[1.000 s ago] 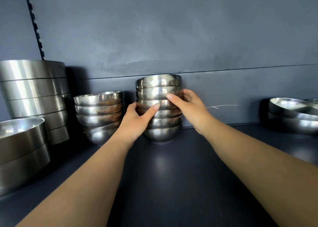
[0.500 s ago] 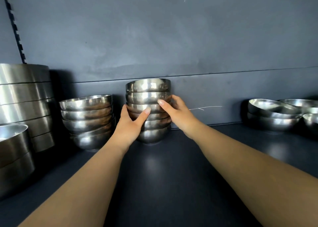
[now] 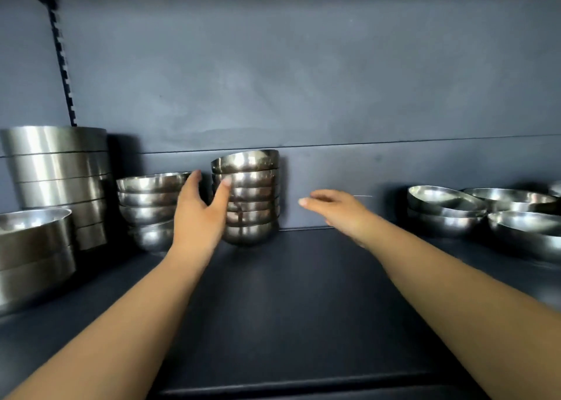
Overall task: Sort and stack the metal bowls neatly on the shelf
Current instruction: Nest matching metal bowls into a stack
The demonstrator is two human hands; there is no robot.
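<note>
Between both hands point(image 3: 197, 217) point(image 3: 337, 208), bowl stack point(image 3: 252, 199) stands.

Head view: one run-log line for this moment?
left hand: open, thumb touching tall bowl stack | right hand: open, clear of stack | stack: upright on shelf

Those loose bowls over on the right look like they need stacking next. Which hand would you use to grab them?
The right hand. It hangs open and free, clear of the tall bowl stack, on the side of the loose bowls. The left hand is by the stack, farther from them.
</note>
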